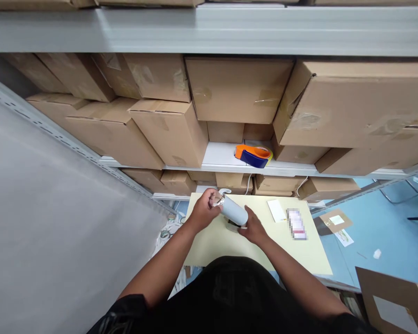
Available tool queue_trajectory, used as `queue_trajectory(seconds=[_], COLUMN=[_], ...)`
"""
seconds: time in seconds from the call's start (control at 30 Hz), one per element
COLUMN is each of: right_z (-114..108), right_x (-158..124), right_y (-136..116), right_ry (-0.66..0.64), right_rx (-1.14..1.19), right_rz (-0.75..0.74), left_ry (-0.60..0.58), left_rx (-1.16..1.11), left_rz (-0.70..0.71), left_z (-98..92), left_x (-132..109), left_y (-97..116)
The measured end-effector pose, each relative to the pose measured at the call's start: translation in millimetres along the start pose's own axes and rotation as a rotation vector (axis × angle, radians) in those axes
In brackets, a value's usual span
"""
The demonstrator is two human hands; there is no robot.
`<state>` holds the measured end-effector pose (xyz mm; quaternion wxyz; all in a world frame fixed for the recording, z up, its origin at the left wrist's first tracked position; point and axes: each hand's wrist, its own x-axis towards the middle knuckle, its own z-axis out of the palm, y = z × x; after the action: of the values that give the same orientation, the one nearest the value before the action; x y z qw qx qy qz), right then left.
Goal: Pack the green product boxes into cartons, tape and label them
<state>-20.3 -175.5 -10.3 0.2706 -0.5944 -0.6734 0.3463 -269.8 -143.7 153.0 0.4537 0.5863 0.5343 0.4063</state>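
- Basically, shelf rack (299, 30) full of cardboard boxes in front; biggest thing around.
- Pale yellow surface (212, 248) below the hands; white box (276, 211) on it, off to the right.
- Light-blue cylinder (234, 210) held over the surface, between the two hands, slanting from upper left to lower right.
- Left hand (207, 208): grip closed on the cylinder's upper-left end.
- Right hand (255, 227): grip closed around its lower-right end; middle of the body uncovered.
- Looks: smooth, plain pale blue, long round body, rounded lower end.
- Smaller bits: shiny band (222, 200) near the left fingers, whitish loop (225, 190) sticking out there.
- Dark patch under the cylinder, can't tell what.
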Motion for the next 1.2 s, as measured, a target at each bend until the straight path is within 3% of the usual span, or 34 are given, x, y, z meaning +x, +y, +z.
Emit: queue_trajectory(seconds=[0.07, 0.13, 0.17, 0.27, 0.33, 0.4, 0.47, 0.57, 0.67, 0.73, 0.8, 0.9, 1.0, 1.07, 1.2], right_z=[-21, -40, -48, -56, -52, -45, -41, -41, -47, -50, -51, -49, -48, -50, -54], right_x=[-6, -16, -22, -40, -49, -53, -53, -54, -59, -63, -65, -63, -61, -63, -67], right_y=[-7, -20, -29, -58, -74, -85, -88, -88, -89, -91, -93, -93, -92, -95, -106], right_ry=[0.122, 0.133, 0.048, -0.393, -0.532, -0.438, -0.247, -0.083, -0.217, -0.355, -0.394, -0.178, 0.059, 0.026, -0.310], right_rx=[0.101, 0.332, 0.503, 0.968, 1.102, 1.121, 1.035, 0.860, 0.965, 1.093, 1.130, 0.968, 0.761, 0.790, 1.116], right_rz=[0.068, 0.194, 0.258, 0.357, 0.337, 0.297, 0.262, 0.217, 0.245, 0.290, 0.284, 0.194, 0.135, 0.127, 0.225], left_ry=[-0.015, -0.057, -0.087, -0.163, -0.131, -0.035, 0.028, -0.015, -0.093, -0.156, -0.163, -0.044, 0.045, 0.043, -0.091], left_rx=[-0.217, -0.412, -0.485, -0.625, -0.704, -0.758, -0.768, -0.750, -0.785, -0.807, -0.805, -0.742, -0.671, -0.682, -0.809], left_rz=[-0.021, -0.020, -0.021, -0.045, -0.062, -0.077, -0.127, -0.257, -0.293, -0.259, -0.203, -0.150, -0.186, -0.205, -0.190], left_z=[-10.1, -11.5, -9.6, 4.0, 17.6, 33.1, 48.4, 63.9, 66.8, 65.8, 66.9, 73.6, 77.5, 74.7, 65.1], left_x=[0, -1, -2, -5, -9, -13, -20, -30, -33, -31, -30, -33, -40, -42, -38], left_y=[0, -1, -2, -3, -5, -9, -13, -16, -11, -6, -1, 0, -4, -5, -3])
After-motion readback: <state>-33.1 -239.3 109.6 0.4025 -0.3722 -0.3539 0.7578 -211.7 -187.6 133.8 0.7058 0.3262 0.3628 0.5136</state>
